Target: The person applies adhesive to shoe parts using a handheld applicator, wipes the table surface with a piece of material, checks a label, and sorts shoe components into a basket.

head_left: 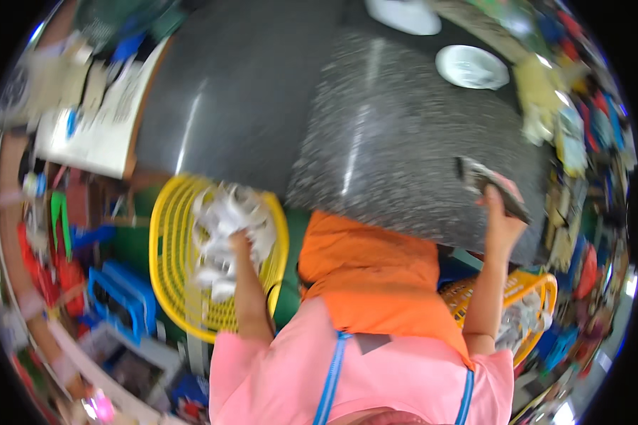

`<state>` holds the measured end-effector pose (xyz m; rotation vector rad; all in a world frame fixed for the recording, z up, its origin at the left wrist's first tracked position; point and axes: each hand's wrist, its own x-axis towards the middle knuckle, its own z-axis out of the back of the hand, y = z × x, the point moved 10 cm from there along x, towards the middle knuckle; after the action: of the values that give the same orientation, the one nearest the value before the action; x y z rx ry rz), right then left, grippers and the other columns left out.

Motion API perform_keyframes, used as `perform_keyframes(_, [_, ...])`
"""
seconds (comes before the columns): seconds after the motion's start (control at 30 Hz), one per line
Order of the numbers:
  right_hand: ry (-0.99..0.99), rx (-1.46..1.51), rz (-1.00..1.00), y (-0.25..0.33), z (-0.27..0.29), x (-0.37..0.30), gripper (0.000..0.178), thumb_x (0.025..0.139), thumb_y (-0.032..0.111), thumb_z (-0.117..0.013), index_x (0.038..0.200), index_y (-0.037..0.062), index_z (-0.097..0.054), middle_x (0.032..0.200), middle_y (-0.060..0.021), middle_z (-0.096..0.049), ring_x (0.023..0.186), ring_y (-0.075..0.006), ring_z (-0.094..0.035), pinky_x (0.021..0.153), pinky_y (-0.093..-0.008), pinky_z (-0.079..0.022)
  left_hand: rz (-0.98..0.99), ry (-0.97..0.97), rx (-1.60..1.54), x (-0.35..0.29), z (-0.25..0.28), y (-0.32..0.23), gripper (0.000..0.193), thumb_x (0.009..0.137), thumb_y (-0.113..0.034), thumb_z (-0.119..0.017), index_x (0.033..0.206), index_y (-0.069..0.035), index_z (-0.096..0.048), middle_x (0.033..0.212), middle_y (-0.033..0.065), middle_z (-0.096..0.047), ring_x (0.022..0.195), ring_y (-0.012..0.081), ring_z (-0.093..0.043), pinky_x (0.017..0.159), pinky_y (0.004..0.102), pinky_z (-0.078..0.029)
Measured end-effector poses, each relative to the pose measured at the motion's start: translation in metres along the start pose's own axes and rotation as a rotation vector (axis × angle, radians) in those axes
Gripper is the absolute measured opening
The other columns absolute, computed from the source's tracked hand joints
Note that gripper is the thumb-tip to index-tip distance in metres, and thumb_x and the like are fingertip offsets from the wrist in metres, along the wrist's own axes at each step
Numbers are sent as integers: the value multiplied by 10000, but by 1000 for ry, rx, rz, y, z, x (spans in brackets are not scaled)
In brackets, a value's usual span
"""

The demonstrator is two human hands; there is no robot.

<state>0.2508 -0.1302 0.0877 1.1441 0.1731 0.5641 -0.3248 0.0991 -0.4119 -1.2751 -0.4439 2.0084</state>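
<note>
One dark, flat piece [506, 195] is pinched in your right hand [502, 230] over the right part of the dark tabletop [241, 106], while your left hand [241, 244] dips into a heap of white pieces [220, 219] inside one yellow basket [169, 255] at the tabletop's near left edge, its fingers too hidden to tell whether they clasp anything. Two white oval pieces [472, 67] lie toward the tabletop's far right, perhaps already dealt with; the uncountable heap probably remains, as may the pale contents [521, 319] of one orange basket [550, 297] near the tabletop's near right edge.
</note>
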Motion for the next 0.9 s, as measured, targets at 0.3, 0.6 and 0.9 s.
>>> perform_keyframes(0.3, [-139, 366, -101, -47, 38, 16, 345, 826, 17, -602, 1168, 11, -556, 948, -55, -597, 701, -68, -556, 611, -201, -476, -1530, -231, -73, -364, -7, -476, 198, 815, -34, -612, 1010, -5, -591, 1067, 146, -597, 973, 225, -559, 857, 356, -437])
perform_keyframes(0.6, [-543, -308, 177, -79, 169, 144, 282, 807, 187, -618, 1037, 24, -625, 844, -108, -662, 706, -202, -627, 645, -314, -480, -2325, 735, 921, -534, -399, -526, 693, 657, -51, -630, 1311, -98, -408, 1445, 93, -287, 1346, 319, -230, 1087, 458, -227])
perform_keyframes(0.9, [-249, -721, -11, -124, 168, 247, 338, 757, 328, -637, 903, 24, -645, 834, -213, -639, 835, -374, -606, 710, -441, -462, -2124, 879, 1075, -505, -426, -540, 514, 665, -27, -582, 1173, -59, -509, 1276, 119, -487, 1160, 311, -474, 912, 383, -454])
